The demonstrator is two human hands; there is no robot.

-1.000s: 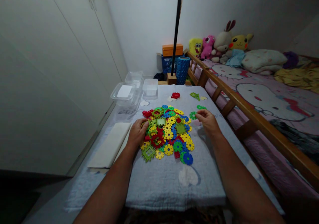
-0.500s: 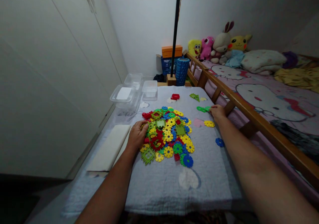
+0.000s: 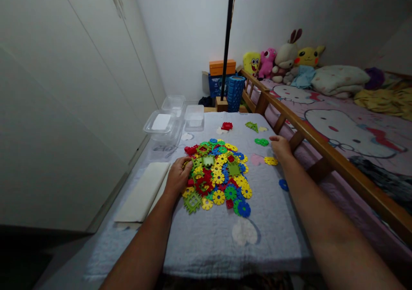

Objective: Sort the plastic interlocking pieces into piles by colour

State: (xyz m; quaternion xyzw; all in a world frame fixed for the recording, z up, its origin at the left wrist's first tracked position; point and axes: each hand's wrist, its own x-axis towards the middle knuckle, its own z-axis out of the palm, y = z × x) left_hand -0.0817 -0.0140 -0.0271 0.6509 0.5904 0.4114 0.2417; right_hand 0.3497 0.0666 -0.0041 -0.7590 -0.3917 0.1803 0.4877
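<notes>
fingers of the right hand [image 3: 282,149] are drawn in close to one another, with nothing to be seen between the tips; i cannot tell whether the tips meet. those of the left hand [image 3: 178,174] bend over the near side of the heap, touching it, and whether they pinch a piece there i cannot tell.

the cupboard [image 3: 80,109] stands well to the left of the left fingers, and the bed [image 3: 298,105] lies past the right ones. below both hands spreads the cloth [image 3: 206,247]. the heap [image 3: 219,177] of mixed pieces lies between the two sets of fingers. clear tubs [image 3: 194,122] sit beyond the left fingers, and a folded sheet [image 3: 141,193] lies left of them.

half a second ago the right fingertips were on a green disc; now they are just off the greens [image 3: 262,142], which lie bunched beside the tips. so, as i judge it, that disc has joined its own colour, while most pieces are yet unsorted in the heap. yellows [image 3: 271,161] and blues [image 3: 283,184] lie nearer than the right fingertips, reds [image 3: 227,126] and an olive triangle [image 3: 251,126] farther off.

for brands, the bed's printed cat looks like hello kitty. print on the blue box [image 3: 214,85], far beyond the fingers, is too small to read.
</notes>
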